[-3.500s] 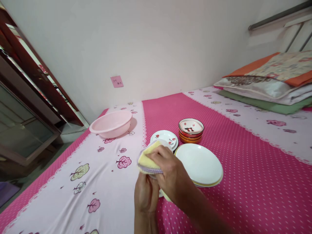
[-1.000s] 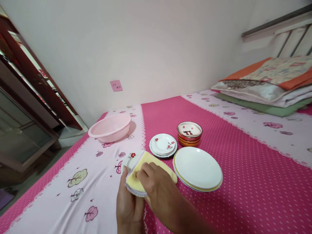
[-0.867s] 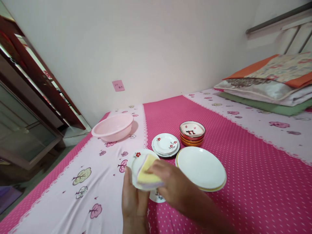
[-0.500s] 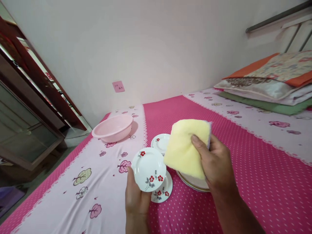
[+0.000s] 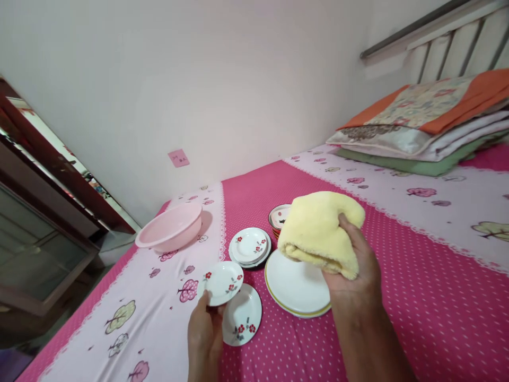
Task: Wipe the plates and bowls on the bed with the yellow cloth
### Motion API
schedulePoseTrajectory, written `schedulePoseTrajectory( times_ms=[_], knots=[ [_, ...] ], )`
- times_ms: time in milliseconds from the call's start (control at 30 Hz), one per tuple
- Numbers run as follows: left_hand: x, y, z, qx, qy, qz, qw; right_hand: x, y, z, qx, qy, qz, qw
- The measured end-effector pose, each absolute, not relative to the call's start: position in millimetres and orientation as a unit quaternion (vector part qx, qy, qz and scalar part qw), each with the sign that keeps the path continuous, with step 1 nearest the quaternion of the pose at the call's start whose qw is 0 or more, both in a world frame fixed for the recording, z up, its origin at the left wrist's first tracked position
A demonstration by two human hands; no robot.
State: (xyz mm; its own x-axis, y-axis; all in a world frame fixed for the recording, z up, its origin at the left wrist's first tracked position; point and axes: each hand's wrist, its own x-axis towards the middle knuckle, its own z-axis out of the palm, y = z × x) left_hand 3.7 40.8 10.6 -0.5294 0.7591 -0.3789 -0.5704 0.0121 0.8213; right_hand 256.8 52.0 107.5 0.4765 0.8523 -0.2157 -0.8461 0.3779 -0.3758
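My left hand (image 5: 204,331) grips a small white plate (image 5: 221,283) with red flowers by its near edge, thumb on top. Beneath and just right of it, a similar flowered plate (image 5: 243,318) lies on the bedsheet. In my right hand (image 5: 353,260) is a folded, fluffy yellow cloth (image 5: 318,225), held up above the larger white plates (image 5: 298,286) with a yellow rim line. A stack of flowered plates (image 5: 249,245) sits behind the held plate. Partly hidden behind the cloth are stacked bowls (image 5: 278,215) with dark rims.
A pink plastic basin (image 5: 170,228) stands at the left by the wall. Folded bedding and pillows (image 5: 417,122) are piled at the far right near the white slatted headboard (image 5: 457,50). The pink patterned bedsheet (image 5: 417,307) spreads beneath the dishes. A pink note (image 5: 178,157) is on the wall.
The left hand has lowered the plate slightly leftward and tipped it flatter. The yellow cloth has turned and bunched in the right hand, moving right. The plate stacks and bowls show more. The view has shifted.
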Motion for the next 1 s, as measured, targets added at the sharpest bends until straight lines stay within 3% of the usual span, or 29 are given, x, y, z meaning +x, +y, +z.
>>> schedulePoseTrajectory(
  times_ms=[267,567,1000],
  knots=[
    [20.1,74.3,46.9,0.175,0.530,0.674,0.484,270.4,53.4,100.9,-0.212,-0.019,0.514,0.831],
    [32.2,130.6,34.5,0.269,0.579,0.608,0.472,277.5,54.1,98.9,-0.209,-0.021,0.524,0.825],
    [12.7,156.6,11.2,0.413,0.730,0.443,0.317,272.6,62.0,89.8,-0.199,-0.039,0.540,0.817]
  ],
)
